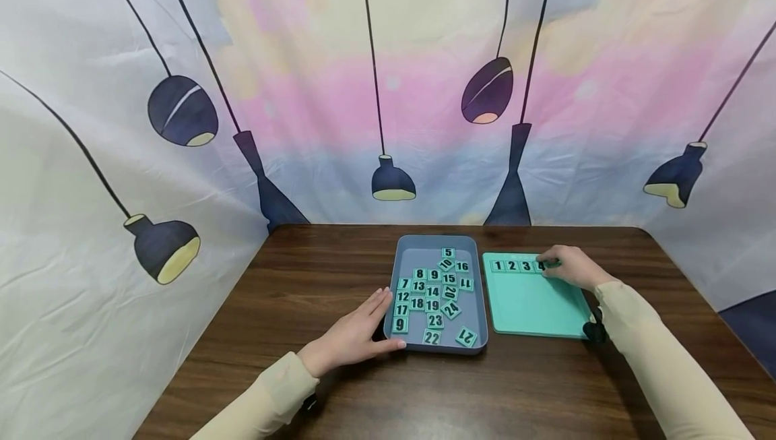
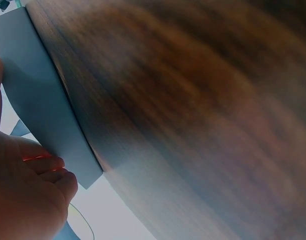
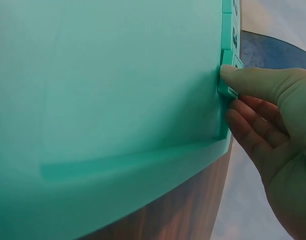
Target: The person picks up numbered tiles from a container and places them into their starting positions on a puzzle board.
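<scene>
Within the pinching right hand (image 1: 572, 267), a square turquoise tile (image 3: 228, 58), apparently 4, is sitting on the flat turquoise board (image 1: 536, 305). Just beside the grip, matching tiles 1–3 (image 1: 512, 266) are already lining up; farther off, remaining numbered tiles (image 1: 432, 292) are lying in a blue-grey rectangular tray (image 1: 418, 251), the straight-fingered left hand (image 1: 358, 332) touching it. Only the right-wrist view is revealing bare slot (image 3: 224, 120) beyond.

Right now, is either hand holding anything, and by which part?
The right hand holds tile 4, thumb pressing the side facing the green board's bare middle. The grip's far side is hidden. The left hand only touches the tray.
</scene>
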{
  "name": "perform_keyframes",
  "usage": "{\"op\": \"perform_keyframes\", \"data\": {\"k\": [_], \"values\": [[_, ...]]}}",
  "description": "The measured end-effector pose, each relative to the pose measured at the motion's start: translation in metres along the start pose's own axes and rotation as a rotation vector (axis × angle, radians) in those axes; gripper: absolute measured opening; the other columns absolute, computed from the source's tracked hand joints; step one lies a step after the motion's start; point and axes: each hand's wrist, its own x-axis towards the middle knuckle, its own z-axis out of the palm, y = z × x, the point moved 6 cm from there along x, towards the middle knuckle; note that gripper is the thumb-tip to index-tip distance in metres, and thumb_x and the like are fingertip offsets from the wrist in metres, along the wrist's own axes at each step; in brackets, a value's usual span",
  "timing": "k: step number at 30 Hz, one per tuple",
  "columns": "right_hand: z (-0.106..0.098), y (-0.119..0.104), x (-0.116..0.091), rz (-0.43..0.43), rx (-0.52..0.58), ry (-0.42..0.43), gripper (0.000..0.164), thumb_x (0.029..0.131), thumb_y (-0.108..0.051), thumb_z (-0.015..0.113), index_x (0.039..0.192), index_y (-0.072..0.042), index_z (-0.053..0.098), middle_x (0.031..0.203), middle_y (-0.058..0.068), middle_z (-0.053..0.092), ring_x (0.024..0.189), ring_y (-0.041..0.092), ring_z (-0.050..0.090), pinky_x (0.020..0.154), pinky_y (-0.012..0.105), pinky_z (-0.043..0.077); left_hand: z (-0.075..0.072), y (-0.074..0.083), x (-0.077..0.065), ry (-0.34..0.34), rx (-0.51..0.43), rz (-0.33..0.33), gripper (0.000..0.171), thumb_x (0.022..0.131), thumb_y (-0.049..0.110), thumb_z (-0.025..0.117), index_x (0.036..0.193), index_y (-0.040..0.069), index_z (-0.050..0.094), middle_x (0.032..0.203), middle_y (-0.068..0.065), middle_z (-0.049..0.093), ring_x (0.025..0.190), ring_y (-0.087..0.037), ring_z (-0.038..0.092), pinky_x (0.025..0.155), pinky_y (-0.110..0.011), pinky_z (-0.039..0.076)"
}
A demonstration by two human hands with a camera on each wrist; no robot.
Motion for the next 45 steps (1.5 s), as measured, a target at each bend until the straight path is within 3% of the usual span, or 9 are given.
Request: {"op": "perform_keyframes", "data": {"k": [9, 15, 21, 32, 37, 45], "values": [[0.002, -0.002, -0.002, 0.017, 0.017, -0.024, 0.038, 0.094, -0.009, 0.071, 0.127, 0.008, 0.065, 0.125, 0.031, 0.059, 0.109, 0.047, 0.058, 0.08, 0.053, 0.054, 0.002, 0.001, -0.002, -0.009, -0.004, -0.001, 0.104, 0.09, 0.077, 0.049, 0.161, 0.006, 0.021, 0.167, -0.014, 0.016, 0.154, -0.024, 0.014, 0.116, -0.046, 0.033], [-0.009, -0.004, 0.004, 0.034, 0.023, -0.024, 0.041, 0.094, -0.012, 0.071, 0.129, 0.008, 0.064, 0.124, 0.03, 0.06, 0.107, 0.045, 0.059, 0.077, 0.051, 0.054, -0.004, 0.002, 0.002, 0.011, 0.008, 0.012, 0.103, 0.091, 0.075, 0.052, 0.16, 0.004, 0.023, 0.166, -0.016, 0.019, 0.153, -0.025, 0.016, 0.116, -0.046, 0.033], [-0.021, -0.013, 0.016, 0.037, 0.026, -0.03, 0.043, 0.097, -0.012, 0.066, 0.135, 0.007, 0.06, 0.132, 0.033, 0.056, 0.117, 0.049, 0.055, 0.085, 0.056, 0.052, -0.009, 0.001, 0.005, 0.02, 0.006, 0.016, 0.103, 0.091, 0.074, 0.053, 0.16, 0.004, 0.023, 0.166, -0.016, 0.02, 0.153, -0.025, 0.016, 0.116, -0.046, 0.032], [-0.025, -0.044, 0.042, 0.014, 0.035, -0.057, 0.046, 0.1, -0.017, 0.065, 0.138, 0.006, 0.057, 0.143, 0.034, 0.048, 0.131, 0.053, 0.042, 0.096, 0.064, 0.044, -0.006, 0.001, 0.003, 0.016, 0.012, 0.025, 0.103, 0.091, 0.074, 0.051, 0.16, 0.003, 0.024, 0.166, -0.016, 0.02, 0.153, -0.026, 0.017, 0.115, -0.046, 0.034], [-0.018, -0.064, 0.062, -0.006, 0.069, -0.066, 0.049, 0.1, -0.022, 0.066, 0.14, 0.004, 0.056, 0.142, 0.029, 0.051, 0.128, 0.049, 0.048, 0.098, 0.062, 0.045, -0.006, 0.001, 0.002, 0.023, 0.015, 0.024, 0.102, 0.092, 0.073, 0.052, 0.16, 0.002, 0.025, 0.166, -0.017, 0.021, 0.153, -0.026, 0.017, 0.115, -0.046, 0.034], [-0.005, -0.102, 0.088, -0.073, 0.1, -0.052, 0.048, 0.098, -0.019, 0.068, 0.141, 0.001, 0.057, 0.138, 0.023, 0.057, 0.124, 0.041, 0.056, 0.097, 0.056, 0.048, -0.006, 0.002, 0.001, 0.016, 0.0, 0.028, 0.102, 0.092, 0.073, 0.052, 0.16, 0.003, 0.024, 0.166, -0.016, 0.02, 0.153, -0.026, 0.016, 0.116, -0.047, 0.033]]}}
